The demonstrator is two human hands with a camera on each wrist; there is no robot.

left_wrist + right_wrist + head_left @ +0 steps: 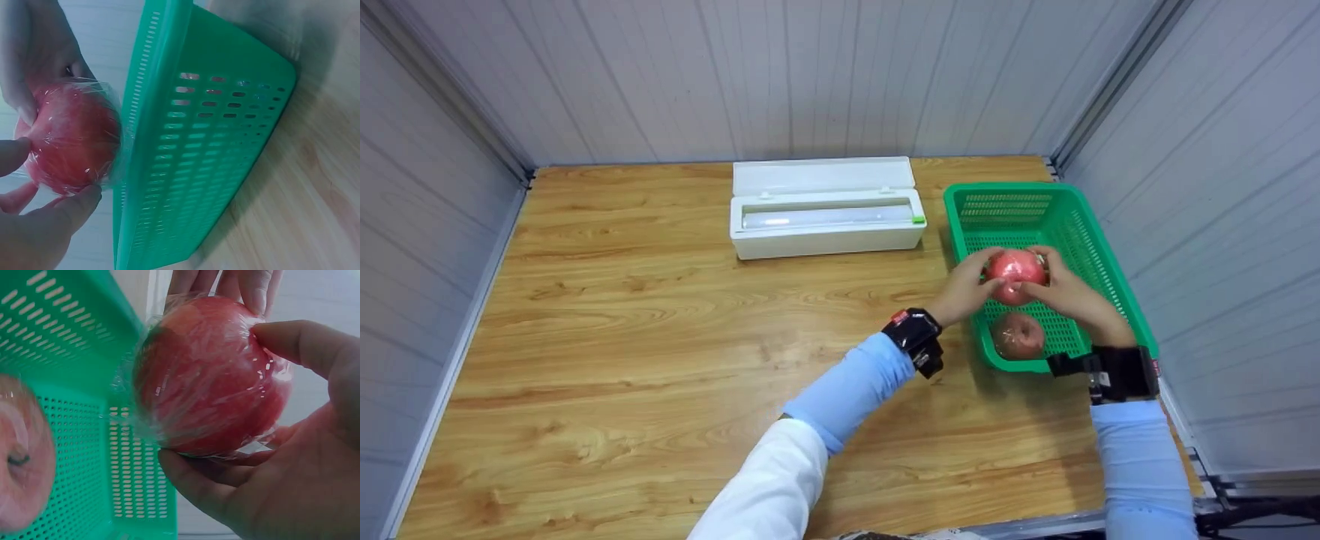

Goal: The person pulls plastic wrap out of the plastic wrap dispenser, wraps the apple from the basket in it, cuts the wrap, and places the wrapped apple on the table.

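Note:
A red apple [1014,271] wrapped in clear plastic film is held between both hands over the green basket [1117,289]. My left hand [962,289] grips it from the left, thumb and fingertips on the film. From the right, my right hand [1072,298] holds the same apple, its thumb [298,340] pressing the wrapped side. Loose edges of film stick out around the fruit [214,377] in the right wrist view. Below the hands, a second apple [1018,335], also covered in shiny film, lies in the near end of the basket.
A white cling film box [825,241] stands at the back of the wooden table [660,337], its lid [821,176] raised and a roll [825,217] inside. A small green piece [918,220] sits at its right end. Pale panel walls [1222,187] enclose the table.

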